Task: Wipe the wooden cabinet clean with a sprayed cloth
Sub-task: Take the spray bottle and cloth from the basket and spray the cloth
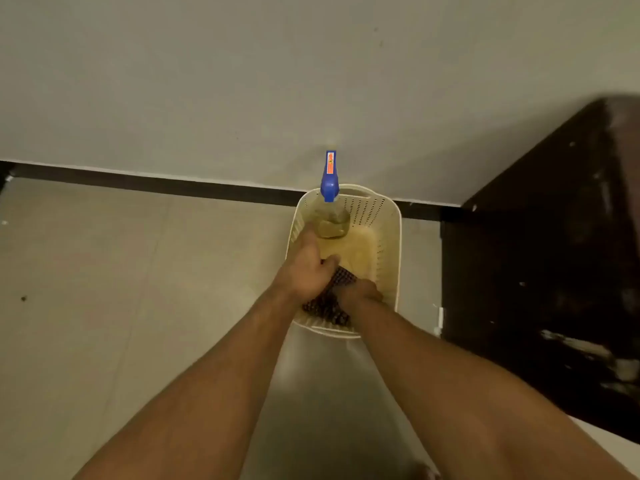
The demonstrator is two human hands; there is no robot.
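Wooden cabinet point(554, 271), dark, stands to the right, well apart from both hands; the right arm is nearer.

Cream basket point(391, 237) sits on the floor by the wall. Spray bottle point(330, 216) stands upright inside, blue nozzle aimed at the wall. Dark cloth point(341, 282) lies lengthwise, grasped by left hand point(304, 271) and right hand point(360, 292).

Your right hand point(360, 292) fingers buried in the dark cloth point(329, 299), your left hand point(308, 268) covering part of the spray bottle point(332, 220), wooden cabinet point(554, 265) smeared by blur and cut off at the right edge, bottle's contents unclear.
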